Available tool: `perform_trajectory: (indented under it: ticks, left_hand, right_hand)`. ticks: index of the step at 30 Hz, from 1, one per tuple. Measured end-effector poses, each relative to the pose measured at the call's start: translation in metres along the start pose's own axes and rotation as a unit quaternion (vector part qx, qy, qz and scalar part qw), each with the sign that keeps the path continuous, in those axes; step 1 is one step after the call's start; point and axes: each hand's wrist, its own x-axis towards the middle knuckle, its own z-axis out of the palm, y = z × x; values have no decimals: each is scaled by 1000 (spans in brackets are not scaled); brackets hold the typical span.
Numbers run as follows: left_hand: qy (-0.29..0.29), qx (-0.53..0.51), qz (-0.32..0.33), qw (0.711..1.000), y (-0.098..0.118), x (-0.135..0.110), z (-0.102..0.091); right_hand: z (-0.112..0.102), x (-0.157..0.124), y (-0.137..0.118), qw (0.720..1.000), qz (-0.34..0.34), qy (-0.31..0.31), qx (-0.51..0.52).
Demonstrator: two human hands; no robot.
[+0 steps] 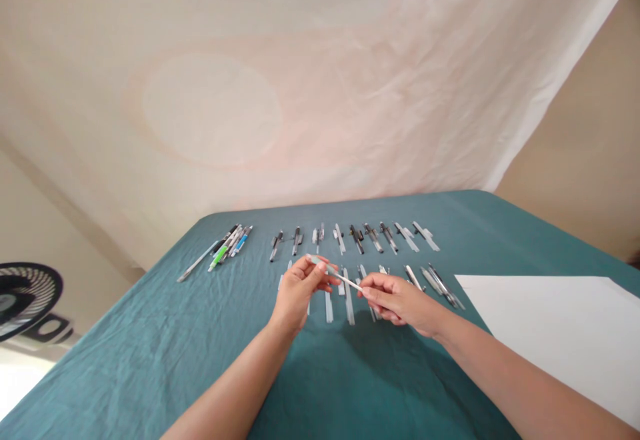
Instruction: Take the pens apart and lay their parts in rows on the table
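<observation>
A slim, pale pen (346, 280) slants between my two hands above the table. My left hand (299, 291) pinches its upper left end, which looks wider and greyish, perhaps a cap. On the lower right end, the fingers of my right hand (397, 301) are closed. Below my hands lies a near row of pens, partly covered by them, including a clear-looking pen (349, 303) and a darker pen (445, 285) at the right. Behind it runs a far row of dark and clear pens, such as a black pen (357, 239), many with their caps beside them.
A loose pile of pens (233, 245), one bright green, lies at the left of the green tablecloth (150, 347). White paper (555, 327) covers part of the right side. A black fan (27, 300) stands off the left edge, and a pale cloth (325, 107) hangs behind.
</observation>
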Motion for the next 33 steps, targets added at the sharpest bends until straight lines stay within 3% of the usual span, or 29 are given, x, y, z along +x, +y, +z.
perform_trajectory:
  ticks: [3,5,10,13,20,25,27,29,33]
  left_hand:
    - [105,-40,37,993,6,7,-13]
    - [121,-42,28,991,7,9,-17]
    - [-43,21,-71,996,-7,-3,5]
    - [-72,38,-78,994,-15,-11,21]
    - [-18,22,-36,999,-20,-9,26]
    - [99,-54,14,993,-4,7,-2]
    - [118,-57,31,991,4,12,-15]
    - [76,-15,5,997,9,13,-21]
    - [-106,140,-81,981,2,-2,-3]
  right_hand:
    - [-2,1,1,1000,3,15,7]
    - [-2,2,2,999,-4,26,21]
    - [5,3,2,999,-12,17,44]
    - [9,3,2,999,-8,-4,49]
    - [14,2,4,995,-1,-51,81]
    - [15,1,7,986,0,-81,144]
    - [14,2,8,984,-4,-77,160]
    - [11,2,8,984,-4,-60,165]
    - [7,4,8,986,-18,18,164]
